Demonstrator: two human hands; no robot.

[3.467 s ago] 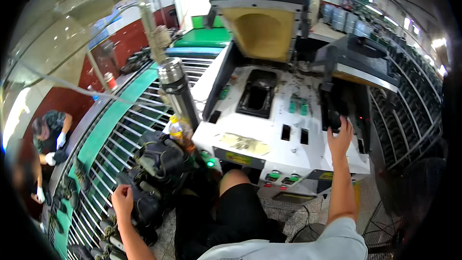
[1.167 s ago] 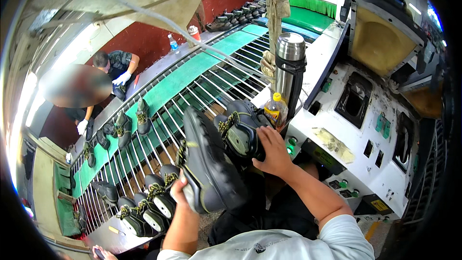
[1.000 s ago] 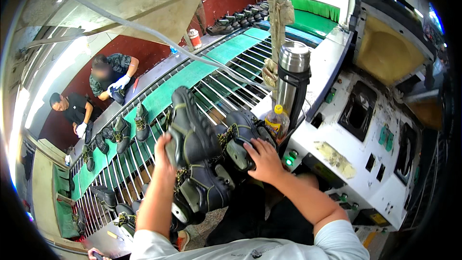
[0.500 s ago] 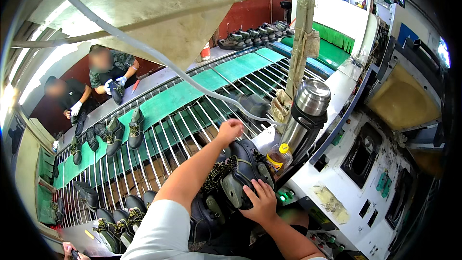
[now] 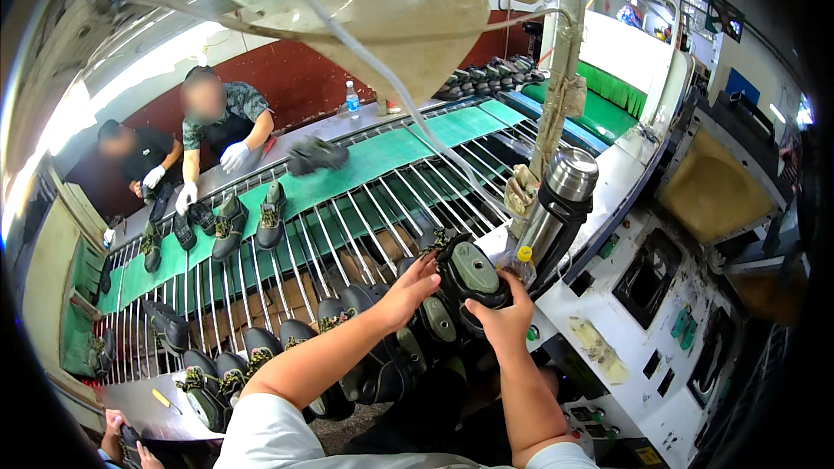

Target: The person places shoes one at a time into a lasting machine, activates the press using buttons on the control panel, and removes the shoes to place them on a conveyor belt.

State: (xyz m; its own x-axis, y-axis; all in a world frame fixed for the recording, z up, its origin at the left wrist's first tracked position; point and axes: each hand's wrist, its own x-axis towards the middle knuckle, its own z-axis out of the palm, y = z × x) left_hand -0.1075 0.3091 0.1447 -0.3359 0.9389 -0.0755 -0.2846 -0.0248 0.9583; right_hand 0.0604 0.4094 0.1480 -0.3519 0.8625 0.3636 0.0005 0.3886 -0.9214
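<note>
My right hand (image 5: 504, 313) grips a black work shoe (image 5: 493, 300) whose opening is filled by a grey-green block (image 5: 473, 267). Beside its laced side is my left hand (image 5: 413, 291), with fingers stretched out and thumb apart; whether the fingertips touch the shoe is unclear. More black shoes with similar blocks lie packed below and left of my hands, one of them just under the held shoe (image 5: 439, 320). Farther off, a dark shoe (image 5: 317, 156), smeared by motion, is over the green strip (image 5: 382, 146).
Metal rollers (image 5: 347, 230) stretch ahead, with several shoes along their near side. At the right stand a steel thermos (image 5: 569, 182), a yellow-capped bottle (image 5: 521, 262) and a white machine (image 5: 625, 356). Two gloved co-workers (image 5: 221, 117) work across the strip; another person's hands (image 5: 122, 434) show lower left.
My left hand has come down beside the shoe, its fingers opening out. The shoe in my right hand is raised and turned. The blurred shoe has travelled left; a co-worker's hand reaches toward the strip.
</note>
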